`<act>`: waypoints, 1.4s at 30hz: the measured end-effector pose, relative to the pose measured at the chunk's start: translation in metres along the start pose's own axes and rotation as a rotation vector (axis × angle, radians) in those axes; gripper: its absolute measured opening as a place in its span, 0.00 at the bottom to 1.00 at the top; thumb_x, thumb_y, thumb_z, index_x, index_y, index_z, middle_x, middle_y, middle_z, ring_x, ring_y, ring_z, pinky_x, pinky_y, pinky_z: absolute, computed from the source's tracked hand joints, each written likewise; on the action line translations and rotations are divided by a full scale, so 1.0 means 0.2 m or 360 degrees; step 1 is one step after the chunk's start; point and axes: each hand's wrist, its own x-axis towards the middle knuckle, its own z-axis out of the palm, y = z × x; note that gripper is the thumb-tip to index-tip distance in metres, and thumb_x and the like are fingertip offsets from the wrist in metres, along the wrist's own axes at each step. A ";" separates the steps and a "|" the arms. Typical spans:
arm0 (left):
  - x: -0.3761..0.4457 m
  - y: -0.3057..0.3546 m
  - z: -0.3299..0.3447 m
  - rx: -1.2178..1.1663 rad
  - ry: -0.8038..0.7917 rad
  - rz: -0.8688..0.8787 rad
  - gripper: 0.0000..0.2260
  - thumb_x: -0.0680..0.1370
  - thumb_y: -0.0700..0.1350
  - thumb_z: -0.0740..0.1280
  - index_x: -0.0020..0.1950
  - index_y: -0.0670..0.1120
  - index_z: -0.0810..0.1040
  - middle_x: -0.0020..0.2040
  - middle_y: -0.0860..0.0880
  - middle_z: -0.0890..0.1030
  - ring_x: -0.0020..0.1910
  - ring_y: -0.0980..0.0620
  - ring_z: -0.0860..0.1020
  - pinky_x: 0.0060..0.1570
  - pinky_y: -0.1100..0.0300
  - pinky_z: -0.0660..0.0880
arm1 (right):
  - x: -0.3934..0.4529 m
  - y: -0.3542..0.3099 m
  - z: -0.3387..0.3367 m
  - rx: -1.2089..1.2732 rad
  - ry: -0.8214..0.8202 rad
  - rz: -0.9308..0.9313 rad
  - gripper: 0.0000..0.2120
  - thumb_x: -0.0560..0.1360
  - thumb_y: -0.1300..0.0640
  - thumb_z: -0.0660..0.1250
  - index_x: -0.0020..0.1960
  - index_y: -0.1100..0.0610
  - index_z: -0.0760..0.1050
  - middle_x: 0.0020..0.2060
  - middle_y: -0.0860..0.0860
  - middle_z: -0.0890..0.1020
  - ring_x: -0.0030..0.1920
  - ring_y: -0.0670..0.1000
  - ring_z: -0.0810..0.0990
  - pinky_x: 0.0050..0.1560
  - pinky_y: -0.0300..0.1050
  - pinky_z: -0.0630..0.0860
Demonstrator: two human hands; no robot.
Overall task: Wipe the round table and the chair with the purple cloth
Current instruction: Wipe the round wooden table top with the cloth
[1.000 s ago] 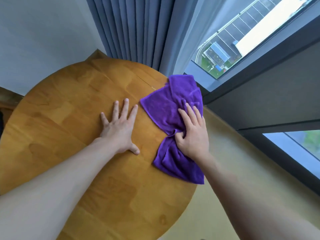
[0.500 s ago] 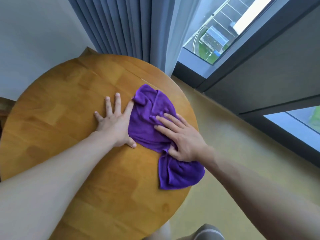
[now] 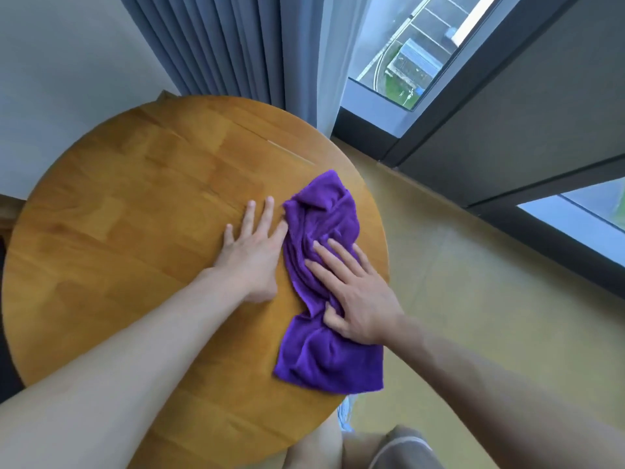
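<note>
The bench (image 3: 142, 204) is a round top of honey-coloured wood, made of short blocks glued side by side, with a smooth, slightly glossy finish and a thin straight seam running across its far part. A purple cloth (image 3: 324, 353) lies on its right side, near the rim; it is soft, plush fabric, crumpled into long folds under the fingers and spreading into a flatter flap at the near end, where a corner hangs just over the edge of the wood.

The right hand (image 3: 358, 299) presses flat on the middle of the cloth, fingers spread and stretched forward, the thumb tucked into a fold. It pins the cloth down rather than closing round it. The left hand (image 3: 253, 248) lies flat and open on the bare wood just beside the cloth, fingers straight and slightly fanned, its forefinger side touching the cloth's left edge. Both forearms are bare.

Behind the bench hangs a blue-grey curtain (image 3: 220, 49) in deep, even pleats, with a paler sheer panel next to it. To the right is a window (image 3: 406, 55) in a dark frame, set above a smooth yellowish floor (image 3: 490, 299). A plain white wall (image 3: 61, 62) fills the left. A bare knee shows below the near rim of the bench
</note>
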 end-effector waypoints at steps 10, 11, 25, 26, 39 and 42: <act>-0.03 -0.04 0.04 -0.0119 0.0065 -0.0073 0.71 0.60 0.51 0.87 0.84 0.58 0.34 0.82 0.52 0.28 0.83 0.46 0.34 0.81 0.43 0.46 | 0.13 -0.54 0.11 0.0363 0.0470 0.1524 0.38 0.71 0.51 0.62 0.81 0.54 0.62 0.83 0.54 0.55 0.82 0.59 0.49 0.80 0.65 0.47; -0.02 -0.04 0.04 -0.0127 0.0064 -0.0088 0.71 0.61 0.50 0.87 0.84 0.58 0.34 0.82 0.52 0.28 0.83 0.47 0.34 0.82 0.44 0.46 | 0.12 -0.57 0.13 0.0352 0.0434 0.1470 0.39 0.71 0.50 0.61 0.81 0.54 0.60 0.83 0.54 0.54 0.83 0.59 0.47 0.80 0.65 0.46; -0.03 -0.06 0.06 -0.0237 0.0093 -0.0070 0.70 0.60 0.49 0.87 0.84 0.59 0.36 0.83 0.53 0.30 0.83 0.47 0.34 0.81 0.43 0.43 | -0.01 -0.45 0.16 0.0322 0.0568 0.1691 0.38 0.73 0.48 0.58 0.82 0.54 0.57 0.83 0.54 0.52 0.83 0.56 0.46 0.80 0.64 0.49; -0.03 -0.05 0.06 -0.0226 0.0096 -0.0080 0.69 0.61 0.49 0.87 0.84 0.59 0.37 0.83 0.53 0.30 0.83 0.47 0.34 0.81 0.43 0.44 | 0.03 -0.56 0.19 0.0372 0.0596 0.1847 0.39 0.73 0.48 0.57 0.82 0.54 0.56 0.83 0.55 0.52 0.82 0.57 0.46 0.79 0.66 0.50; 0.02 -0.07 0.10 -0.0179 0.0121 -0.0055 0.73 0.56 0.52 0.89 0.84 0.59 0.37 0.83 0.53 0.30 0.83 0.46 0.35 0.80 0.40 0.46 | -0.12 -0.45 0.17 0.0133 0.0418 0.1215 0.39 0.71 0.46 0.58 0.82 0.51 0.60 0.83 0.51 0.54 0.83 0.54 0.48 0.80 0.61 0.49; 0.04 -0.07 0.11 -0.0164 0.0127 -0.0079 0.73 0.56 0.53 0.88 0.84 0.59 0.36 0.83 0.53 0.30 0.83 0.45 0.35 0.80 0.39 0.46 | 0.03 -0.72 0.21 0.0359 0.0632 0.1913 0.39 0.71 0.48 0.57 0.82 0.54 0.59 0.83 0.54 0.54 0.83 0.57 0.48 0.80 0.62 0.46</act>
